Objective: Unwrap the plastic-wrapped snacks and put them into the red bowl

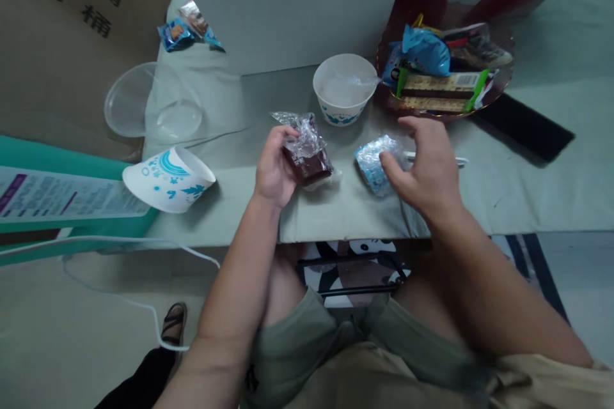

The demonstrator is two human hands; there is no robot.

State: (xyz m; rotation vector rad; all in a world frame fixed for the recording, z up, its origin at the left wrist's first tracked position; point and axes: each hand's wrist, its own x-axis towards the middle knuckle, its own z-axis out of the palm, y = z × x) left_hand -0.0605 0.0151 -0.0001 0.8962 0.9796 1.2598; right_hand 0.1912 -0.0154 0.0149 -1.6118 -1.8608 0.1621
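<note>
My left hand (pixel 277 169) is closed on a dark brown block in clear plastic wrap (pixel 311 163), held just above the table. The loose end of the wrap stands up over my fingers. My right hand (pixel 426 169) is open, thumb and fingers apart. Its thumb overlaps the edge of a blue-and-white packet in clear plastic (pixel 373 165); I cannot tell whether they touch. Partly hidden behind that hand lies a thin white stick-like item (pixel 461 162). A white paper bowl with a blue pattern (pixel 346 102) stands beyond both hands, with clear plastic inside it.
A snack basket (pixel 446 116) with several wrapped snacks stands at the back right, beside a flat black object (pixel 530 131). On the left are a tipped paper bowl (pixel 170 182), a clear plastic bowl (pixel 129 102), small snack packets (pixel 176 34) and a cardboard box (pixel 81 77).
</note>
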